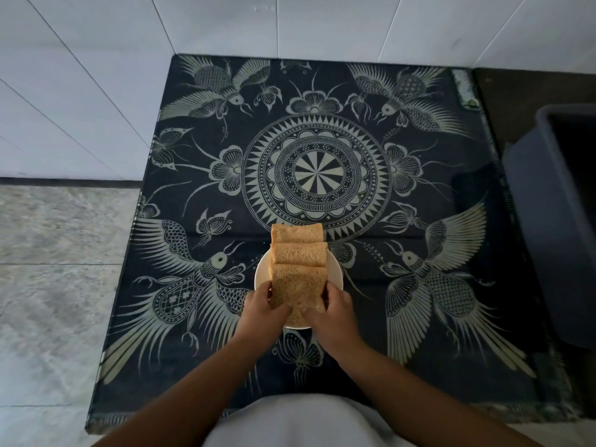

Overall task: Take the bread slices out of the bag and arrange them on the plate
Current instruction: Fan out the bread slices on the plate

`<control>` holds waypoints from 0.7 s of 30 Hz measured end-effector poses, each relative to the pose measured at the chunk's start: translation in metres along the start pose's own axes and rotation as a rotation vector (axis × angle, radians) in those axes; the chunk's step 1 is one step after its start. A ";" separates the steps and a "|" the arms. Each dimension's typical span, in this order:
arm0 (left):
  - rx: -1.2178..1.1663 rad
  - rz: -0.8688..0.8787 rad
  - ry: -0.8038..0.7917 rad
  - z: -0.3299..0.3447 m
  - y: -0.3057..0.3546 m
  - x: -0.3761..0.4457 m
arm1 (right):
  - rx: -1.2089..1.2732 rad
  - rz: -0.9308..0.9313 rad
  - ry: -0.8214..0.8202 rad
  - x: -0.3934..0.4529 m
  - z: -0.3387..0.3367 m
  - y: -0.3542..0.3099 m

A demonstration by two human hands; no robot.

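Note:
Three brown bread slices overlap in a row on a small white plate (262, 272) near the front middle of the table. The farthest slice (296, 233) hangs past the plate's far rim, and the middle slice (299, 253) lies partly over it. The nearest slice (298, 287) is pinched at its two lower corners: my left hand (260, 306) holds its left edge and my right hand (335, 308) its right edge. A fourth piece of bread may lie under my hands; I cannot tell. No bag is in view.
The table wears a dark cloth (322, 175) with a pale mandala, birds and butterflies. A dark grey plastic bin (554, 201) stands off its right side. White tiled wall lies behind and to the left, grey stone floor at the left.

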State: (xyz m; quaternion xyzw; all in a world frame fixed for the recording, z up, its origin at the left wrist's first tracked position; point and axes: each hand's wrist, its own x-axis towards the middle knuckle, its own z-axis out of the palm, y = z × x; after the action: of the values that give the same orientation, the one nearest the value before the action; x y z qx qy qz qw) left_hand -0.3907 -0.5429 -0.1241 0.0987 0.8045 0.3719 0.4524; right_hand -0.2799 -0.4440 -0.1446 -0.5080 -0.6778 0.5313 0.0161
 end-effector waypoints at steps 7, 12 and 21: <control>0.050 0.008 -0.018 -0.001 -0.001 -0.001 | -0.050 -0.012 0.006 0.001 0.001 0.001; 0.119 0.017 -0.002 0.002 -0.005 -0.003 | -0.045 -0.016 -0.028 0.006 -0.005 0.003; 0.069 0.020 -0.021 0.005 -0.006 0.000 | -0.029 0.002 -0.054 0.006 -0.009 0.004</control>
State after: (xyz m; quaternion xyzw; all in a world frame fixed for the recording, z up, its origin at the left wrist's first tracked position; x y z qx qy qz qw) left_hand -0.3860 -0.5443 -0.1297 0.1261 0.8111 0.3474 0.4534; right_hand -0.2753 -0.4335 -0.1468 -0.4942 -0.6853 0.5348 -0.0100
